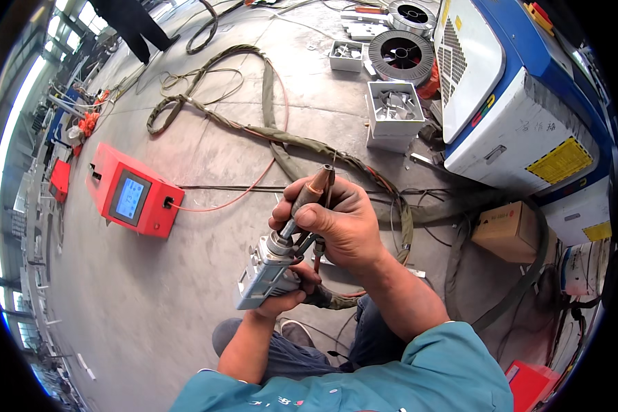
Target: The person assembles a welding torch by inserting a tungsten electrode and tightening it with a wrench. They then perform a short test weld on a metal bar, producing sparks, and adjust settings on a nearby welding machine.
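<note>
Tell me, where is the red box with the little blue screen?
In the head view, the red box sits on the concrete floor to the person's left, beside the left hand gripping the welding torch; a thin red cable leads from it.

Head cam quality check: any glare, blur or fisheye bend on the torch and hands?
Head view: even daylight, windows blown out along the left rim; torch and both hands, left hand, right hand, sharp at centre; blue-and-white machine edges bow toward the rim; black vignette at the corners.
</note>
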Available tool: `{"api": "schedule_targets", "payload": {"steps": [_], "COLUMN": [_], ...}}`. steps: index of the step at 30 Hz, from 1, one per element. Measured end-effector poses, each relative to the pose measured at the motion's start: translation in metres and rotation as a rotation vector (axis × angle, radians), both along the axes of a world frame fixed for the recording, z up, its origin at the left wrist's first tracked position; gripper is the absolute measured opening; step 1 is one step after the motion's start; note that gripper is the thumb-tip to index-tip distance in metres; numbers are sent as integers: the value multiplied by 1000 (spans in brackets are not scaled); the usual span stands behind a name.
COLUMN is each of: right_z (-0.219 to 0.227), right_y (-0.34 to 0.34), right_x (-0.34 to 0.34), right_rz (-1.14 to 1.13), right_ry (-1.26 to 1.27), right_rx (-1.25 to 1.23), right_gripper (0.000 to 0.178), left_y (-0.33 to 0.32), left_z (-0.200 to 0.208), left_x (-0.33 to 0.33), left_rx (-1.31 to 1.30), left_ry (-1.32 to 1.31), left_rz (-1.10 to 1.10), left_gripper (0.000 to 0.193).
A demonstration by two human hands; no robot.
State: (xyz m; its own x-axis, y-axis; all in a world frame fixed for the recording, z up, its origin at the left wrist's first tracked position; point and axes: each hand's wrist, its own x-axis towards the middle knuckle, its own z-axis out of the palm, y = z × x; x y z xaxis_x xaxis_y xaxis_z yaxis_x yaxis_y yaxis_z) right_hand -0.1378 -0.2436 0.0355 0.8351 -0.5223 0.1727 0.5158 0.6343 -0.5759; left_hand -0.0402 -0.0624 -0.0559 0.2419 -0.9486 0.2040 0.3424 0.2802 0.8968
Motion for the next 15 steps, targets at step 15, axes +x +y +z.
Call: {"api": "schedule_targets", "payload": {"steps": [15], "right_z": [3], "right_y": [0], "right_x": [-3], "right_rz": [-21], "right_ry": [56], "right_rx": [-4], "right_gripper": [34], "left_y": [-5], "left_z": [6], "left_x": [-3], "left_rx": [-20], "left_ry": [-42], "left_rz": [3], "left_gripper": [69]}}
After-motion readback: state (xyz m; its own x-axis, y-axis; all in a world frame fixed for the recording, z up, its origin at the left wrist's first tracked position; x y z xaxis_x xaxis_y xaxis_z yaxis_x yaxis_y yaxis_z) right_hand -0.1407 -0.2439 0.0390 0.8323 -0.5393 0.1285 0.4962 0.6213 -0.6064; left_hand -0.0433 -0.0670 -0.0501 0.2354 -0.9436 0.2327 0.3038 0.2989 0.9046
